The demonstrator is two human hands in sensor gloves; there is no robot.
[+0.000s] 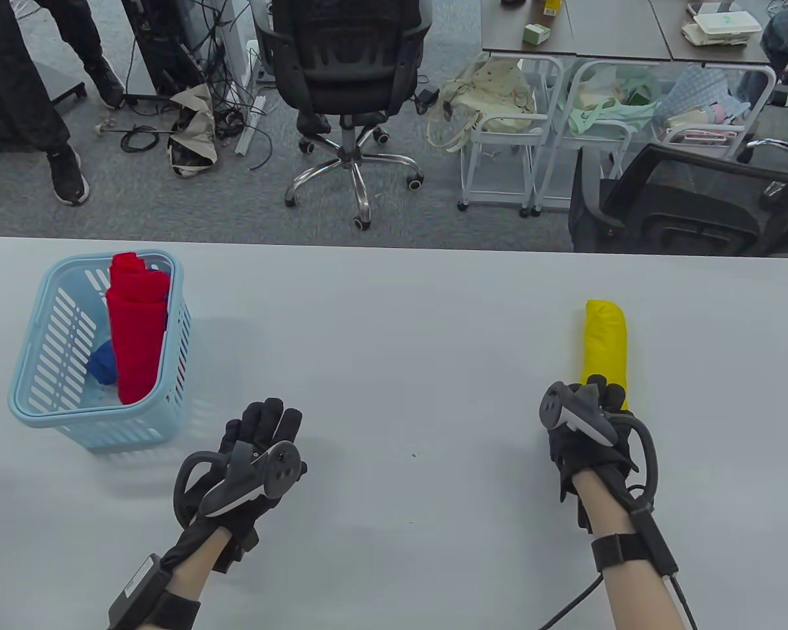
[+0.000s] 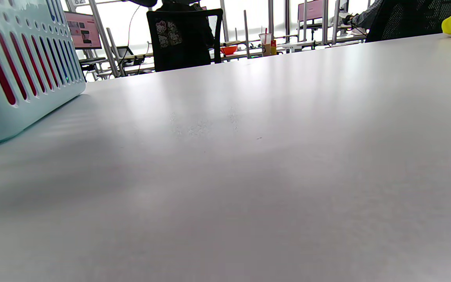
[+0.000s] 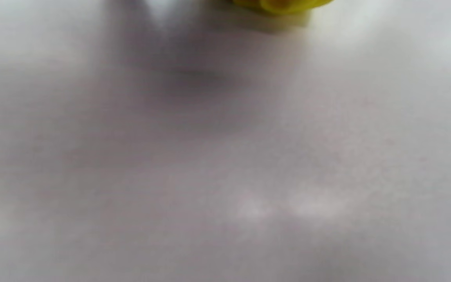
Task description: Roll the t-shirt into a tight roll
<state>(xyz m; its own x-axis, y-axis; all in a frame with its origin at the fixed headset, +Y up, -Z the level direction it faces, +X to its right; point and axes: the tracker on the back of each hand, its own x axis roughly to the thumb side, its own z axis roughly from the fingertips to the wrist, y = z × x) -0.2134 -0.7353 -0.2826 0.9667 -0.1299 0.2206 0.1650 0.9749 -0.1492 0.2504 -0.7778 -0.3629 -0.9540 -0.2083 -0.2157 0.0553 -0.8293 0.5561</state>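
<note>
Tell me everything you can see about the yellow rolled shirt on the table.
The yellow roll is a bright, smooth-looking fabric cylinder, lying flat on the white table toward its right side, long axis running away from the person. Its far end looks rounded. The right hand covers its near end, fingers curled over it.

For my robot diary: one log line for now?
right hand: grips yellow roll | left hand: open, idle | basket: red roll inside

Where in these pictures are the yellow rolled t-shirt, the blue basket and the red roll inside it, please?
yellow rolled t-shirt [image 1: 605, 341]: table view, middle of the roll.
blue basket [image 1: 29, 354]: table view, its slotted left wall.
red roll [image 1: 136, 335]: table view, middle of the roll, inside the basket.
</note>
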